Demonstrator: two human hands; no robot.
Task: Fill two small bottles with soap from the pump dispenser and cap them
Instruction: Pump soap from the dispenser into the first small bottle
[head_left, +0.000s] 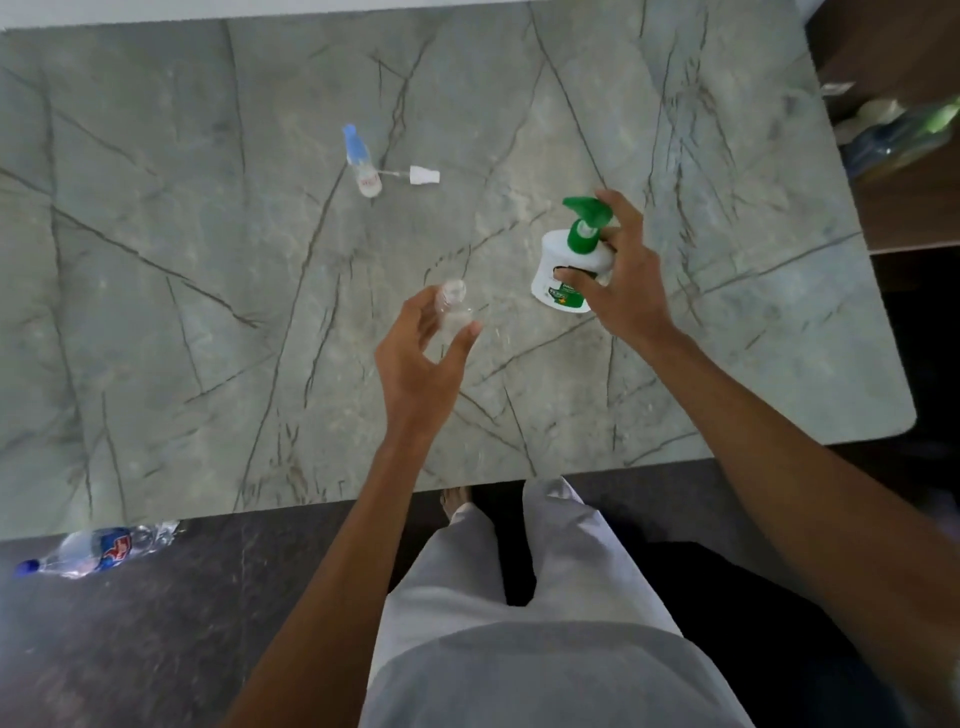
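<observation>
- Bottle no.1, clear, uncapped, grasped between thumb & fingers of left hand over table; blurry, looks empty, so filling prob. not begun.
- Right hand wraps white pump dispenser; green nozzle points toward that bottle, not yet over it.
- Farther: blue-capped bottle, fill unclear; loose white spray cap beside it.

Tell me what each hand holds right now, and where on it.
The left hand pinches the uncapped small bottle by its body; the right hand grips the pump dispenser round its white body.
</observation>
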